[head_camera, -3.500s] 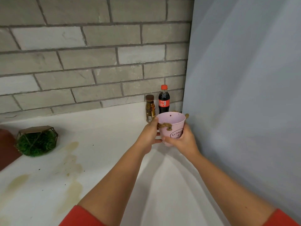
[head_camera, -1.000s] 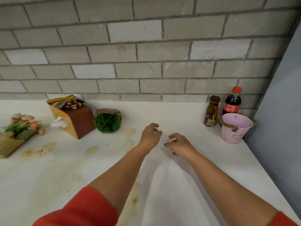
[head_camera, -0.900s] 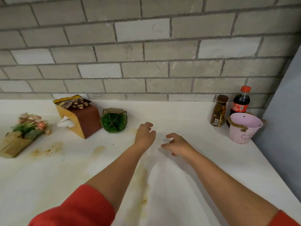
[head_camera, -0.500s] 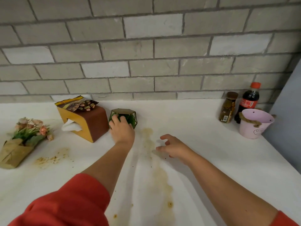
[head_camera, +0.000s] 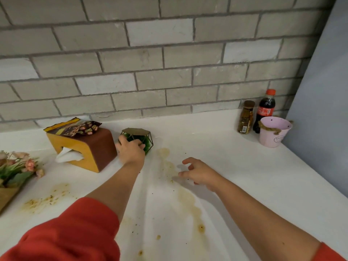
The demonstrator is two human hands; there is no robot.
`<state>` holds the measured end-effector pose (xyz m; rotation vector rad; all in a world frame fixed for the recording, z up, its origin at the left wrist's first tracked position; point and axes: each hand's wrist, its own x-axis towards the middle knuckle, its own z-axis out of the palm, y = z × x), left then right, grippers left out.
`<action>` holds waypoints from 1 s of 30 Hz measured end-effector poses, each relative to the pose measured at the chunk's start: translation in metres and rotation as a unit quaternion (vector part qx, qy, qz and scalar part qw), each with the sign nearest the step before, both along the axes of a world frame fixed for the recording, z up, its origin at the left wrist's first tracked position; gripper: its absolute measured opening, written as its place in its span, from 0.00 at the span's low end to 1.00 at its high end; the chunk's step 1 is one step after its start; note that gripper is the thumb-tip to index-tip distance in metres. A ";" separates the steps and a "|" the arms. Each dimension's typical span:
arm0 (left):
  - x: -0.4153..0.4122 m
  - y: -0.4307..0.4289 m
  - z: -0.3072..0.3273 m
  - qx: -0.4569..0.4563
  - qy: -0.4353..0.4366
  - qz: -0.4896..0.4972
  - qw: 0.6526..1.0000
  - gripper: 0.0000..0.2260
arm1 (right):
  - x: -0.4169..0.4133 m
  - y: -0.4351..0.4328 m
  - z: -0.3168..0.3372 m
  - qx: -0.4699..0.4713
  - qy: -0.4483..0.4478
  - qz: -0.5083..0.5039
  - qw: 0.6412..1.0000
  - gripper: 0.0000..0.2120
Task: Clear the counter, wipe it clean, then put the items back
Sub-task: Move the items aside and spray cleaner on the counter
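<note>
Seven items on the counter [head_camera: 244,176] at this entry; clearing stage, by my reading, and only partly done.

Left hand [head_camera: 131,153]: your fingers are curled round the wire-framed green ornament [head_camera: 147,141], which sits on the counter under and just beyond your knuckles. Whether it has lifted off the surface, cannot tell.

Right hand [head_camera: 199,174]: fingers loosely spread, holding nothing, low over the counter.

Count, placed from your hands:
- 1 ornament, in the left hand's grip.
- 1 tissue box [head_camera: 82,147], just left of the left hand, a tissue poking from its slot.
- 1 snack packet [head_camera: 73,126], lying on top of that box.
- 1 bouquet [head_camera: 17,166], well to the left of the left hand, partly cut off by the frame edge.
- 1 brown jar [head_camera: 245,117], 1 cola bottle [head_camera: 265,108], 1 pink bucket [head_camera: 273,132], bunched together well beyond and to the right of the right hand, at the wall corner.

Soiling: a brown stain trail [head_camera: 186,198] runs between your two hands and on toward your body; a crumb patch [head_camera: 45,200] lies left of your left forearm.

Status (judgement): the corner trio looks parked out of the way; the ornament, box, packet and bouquet are left to shift. Wiping not begun, no cloth in view. Putting back is all to come.
</note>
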<state>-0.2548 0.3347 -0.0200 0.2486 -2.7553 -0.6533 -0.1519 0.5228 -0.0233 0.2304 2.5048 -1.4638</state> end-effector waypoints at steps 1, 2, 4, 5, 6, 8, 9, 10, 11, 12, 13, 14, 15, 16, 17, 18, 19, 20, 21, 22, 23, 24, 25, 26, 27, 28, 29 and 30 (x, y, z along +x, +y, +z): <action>0.001 0.000 0.001 0.016 0.006 -0.011 1.000 0.10 | 0.001 0.000 0.000 -0.001 0.000 -0.002 1.000 0.26; 0.002 0.001 0.002 0.028 0.015 -0.022 0.999 0.10 | 0.002 0.000 0.000 -0.001 0.001 -0.003 1.000 0.26; 0.006 0.005 0.006 0.046 0.039 -0.040 0.997 0.10 | 0.004 0.000 0.001 -0.001 0.005 -0.005 1.000 0.26; 0.009 0.008 0.009 0.053 0.052 -0.047 0.996 0.11 | 0.005 0.001 0.002 0.000 0.007 -0.007 1.000 0.26; 0.012 0.012 0.012 0.064 0.064 -0.055 0.994 0.11 | 0.005 0.001 0.002 0.001 0.009 -0.009 1.000 0.26; 0.019 0.023 0.022 0.094 0.080 -0.075 0.990 0.11 | 0.006 0.002 0.005 0.000 0.015 -0.013 1.000 0.26; 0.023 0.030 0.027 0.105 0.085 -0.084 0.987 0.10 | 0.007 0.003 0.007 -0.002 0.019 -0.016 1.000 0.27; 0.028 0.037 0.034 0.113 0.087 -0.092 0.986 0.10 | 0.007 0.005 0.008 -0.003 0.024 -0.019 1.000 0.27; 0.033 0.044 0.039 0.121 0.086 -0.101 0.984 0.10 | 0.007 0.007 0.010 -0.003 0.031 -0.023 0.999 0.28; 0.037 0.052 0.045 0.133 0.082 -0.112 0.981 0.10 | 0.007 0.011 0.011 -0.004 0.039 -0.028 0.999 0.29; 0.042 0.060 0.050 0.149 0.075 -0.127 0.978 0.09 | 0.008 0.016 0.013 -0.006 0.045 -0.034 0.998 0.30; 0.047 0.068 0.055 0.165 0.068 -0.147 0.973 0.09 | 0.008 0.022 0.015 -0.010 0.050 -0.041 0.998 0.31; 0.052 0.077 0.059 0.178 0.061 -0.165 0.968 0.09 | 0.010 0.028 0.017 -0.015 0.054 -0.050 0.997 0.33; 0.057 0.085 0.063 0.190 0.055 -0.182 0.963 0.08 | 0.011 0.035 0.018 -0.022 0.059 -0.062 0.996 0.35; 0.061 0.095 0.066 0.203 0.045 -0.196 0.958 0.08 | 0.013 0.043 0.019 -0.032 0.067 -0.077 0.994 0.38; 0.065 0.104 0.070 0.216 0.034 -0.209 0.953 0.07 | 0.015 0.052 0.018 -0.048 0.073 -0.094 0.992 0.40; 0.069 0.115 0.072 0.234 0.022 -0.219 0.947 0.05 | 0.018 0.061 0.018 -0.068 0.075 -0.110 0.989 0.42; 0.073 0.125 0.074 0.256 0.007 -0.228 0.939 0.03 | 0.020 0.071 0.018 -0.095 0.074 -0.124 0.985 0.44; 0.076 0.135 0.075 0.281 -0.007 -0.238 0.930 0.03 | 0.023 0.081 0.017 -0.128 0.071 -0.135 0.980 0.46; 0.078 0.144 0.075 0.309 -0.019 -0.252 0.917 0.03 | 0.027 0.092 0.016 -0.167 0.067 -0.141 0.974 0.48; 0.081 0.154 0.074 0.335 -0.032 -0.268 0.903 0.03 | 0.031 0.102 0.014 -0.203 0.068 -0.142 0.966 0.48; 0.086 0.163 0.075 0.355 -0.049 -0.285 0.889 0.03 | 0.036 0.113 0.013 -0.232 0.075 -0.140 0.960 0.46; 0.092 0.172 0.076 0.371 -0.067 -0.300 0.876 0.03 | 0.042 0.123 0.012 -0.251 0.086 -0.137 0.954 0.43; 0.098 0.181 0.077 0.382 -0.085 -0.311 0.866 0.03 | 0.047 0.133 0.011 -0.265 0.096 -0.137 0.950 0.41; 0.103 0.190 0.077 0.395 -0.103 -0.316 0.856 0.03 | 0.052 0.143 0.009 -0.277 0.104 -0.138 0.945 0.40; 0.107 0.198 0.077 0.406 -0.124 -0.317 0.848 0.03 | 0.057 0.154 0.007 -0.290 0.109 -0.140 0.941 0.40; 0.110 0.207 0.076 0.417 -0.145 -0.313 0.841 0.04 | 0.062 0.164 0.007 -0.300 0.114 -0.142 0.936 0.40; 0.112 0.215 0.074 0.426 -0.167 -0.307 0.835 0.04 | 0.067 0.174 0.008 -0.303 0.119 -0.147 0.934 0.40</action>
